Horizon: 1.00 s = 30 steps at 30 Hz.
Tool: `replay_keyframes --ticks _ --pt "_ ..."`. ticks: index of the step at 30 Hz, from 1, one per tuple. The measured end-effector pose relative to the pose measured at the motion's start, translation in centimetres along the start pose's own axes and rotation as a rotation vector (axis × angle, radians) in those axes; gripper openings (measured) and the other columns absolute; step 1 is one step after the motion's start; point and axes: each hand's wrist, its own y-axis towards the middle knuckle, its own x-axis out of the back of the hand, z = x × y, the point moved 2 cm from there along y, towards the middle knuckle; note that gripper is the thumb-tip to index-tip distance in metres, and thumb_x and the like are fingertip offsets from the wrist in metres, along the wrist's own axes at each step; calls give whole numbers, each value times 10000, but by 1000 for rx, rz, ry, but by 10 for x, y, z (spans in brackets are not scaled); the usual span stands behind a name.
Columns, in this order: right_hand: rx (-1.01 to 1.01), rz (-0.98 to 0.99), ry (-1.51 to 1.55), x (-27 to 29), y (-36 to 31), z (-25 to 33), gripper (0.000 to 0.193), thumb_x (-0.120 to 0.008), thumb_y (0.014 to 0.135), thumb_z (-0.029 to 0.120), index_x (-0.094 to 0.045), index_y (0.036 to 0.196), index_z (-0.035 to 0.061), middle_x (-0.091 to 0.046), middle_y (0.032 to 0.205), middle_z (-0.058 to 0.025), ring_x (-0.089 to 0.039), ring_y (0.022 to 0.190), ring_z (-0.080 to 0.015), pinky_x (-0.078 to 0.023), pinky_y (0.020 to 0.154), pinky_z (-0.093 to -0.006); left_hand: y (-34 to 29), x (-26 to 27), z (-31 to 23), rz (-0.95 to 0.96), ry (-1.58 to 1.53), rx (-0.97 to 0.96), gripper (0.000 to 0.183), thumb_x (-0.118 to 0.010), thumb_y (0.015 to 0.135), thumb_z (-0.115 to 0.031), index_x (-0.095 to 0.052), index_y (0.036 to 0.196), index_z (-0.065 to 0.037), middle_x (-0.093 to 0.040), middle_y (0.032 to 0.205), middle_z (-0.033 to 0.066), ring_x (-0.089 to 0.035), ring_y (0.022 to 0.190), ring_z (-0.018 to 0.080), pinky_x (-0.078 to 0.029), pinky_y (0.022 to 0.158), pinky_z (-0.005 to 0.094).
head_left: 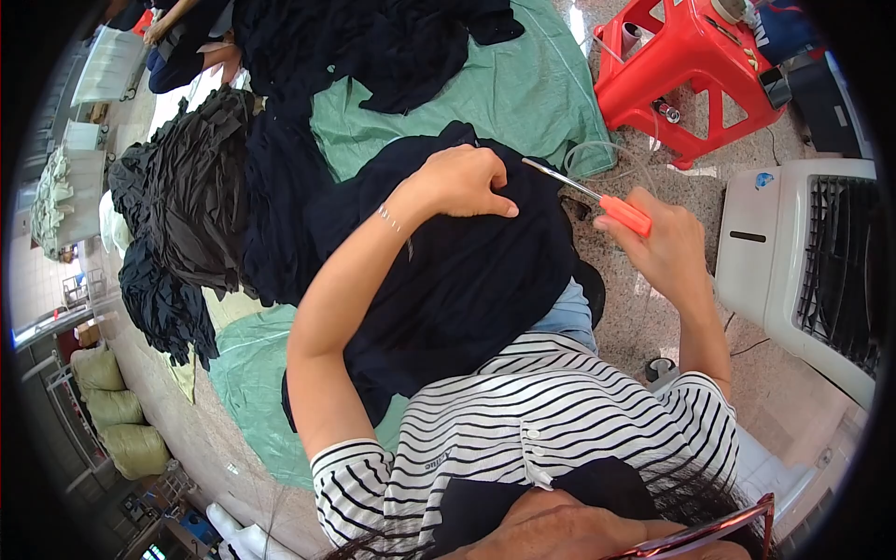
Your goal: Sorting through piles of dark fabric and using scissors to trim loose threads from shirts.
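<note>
Dark navy garment (467, 271) lies spread over my lap, bunched in soft folds. My left hand (462, 182) is on its upper part, fingers curled into the cloth and thumb stretched out to the right. In my right hand (667, 238), closed round the handle, is a screwdriver-like tool (623, 215) with an orange handle and a slim metal shaft. Its tip points up and left, just right of my left hand and over the garment. I cannot tell whether the tip touches the cloth.
More dark clothes (355, 47) lie ahead on a green sheet (551, 84). A brown-black clothes pile (191, 191) is at the left. A red stool (644, 84) stands far right, near a white air cooler (765, 243). A clear tube curves beside the stool. Another person's arm (168, 21) shows far left.
</note>
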Motion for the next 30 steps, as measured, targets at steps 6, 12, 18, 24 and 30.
replay_keyframes --ticks 6,12,18,24,30 --pt "71 17 56 13 -26 18 376 -771 820 402 -576 809 81 -593 672 -124 -601 604 -368 -436 528 -434 18 13 10 143 -535 223 269 -768 806 -230 -689 733 17 -558 595 29 -542 529 116 -442 479 268" --pt "169 26 8 -2 -29 26 398 -763 823 432 -585 799 77 -634 676 -110 -626 578 -341 -470 508 -425 15 21 3 155 -436 306 258 -756 827 -217 -674 708 -4 -525 580 5 -523 530 111 -429 462 289" --pt "145 29 -11 -9 -29 23 416 -744 836 453 -578 814 72 -648 678 -128 -641 572 -345 -483 496 -433 2 -3 28 120 -499 262 227 -704 876 -155 -660 694 -25 -537 604 -54 -486 582 47 -377 542 246" --pt "58 30 30 -8 -36 7 384 -763 823 420 -600 813 73 -646 679 -121 -637 600 -365 -476 527 -449 -49 -37 22 9 -1049 415 166 -686 915 -150 -671 1061 -73 -603 768 -106 -412 589 -35 -229 500 185" --pt "97 72 -29 -9 -34 13 407 -743 837 442 -588 807 67 -648 666 -137 -642 585 -363 -485 516 -450 -56 -58 21 -144 -1272 350 164 -685 931 -99 -683 1080 -31 -668 861 -63 -558 689 -14 -421 587 159"
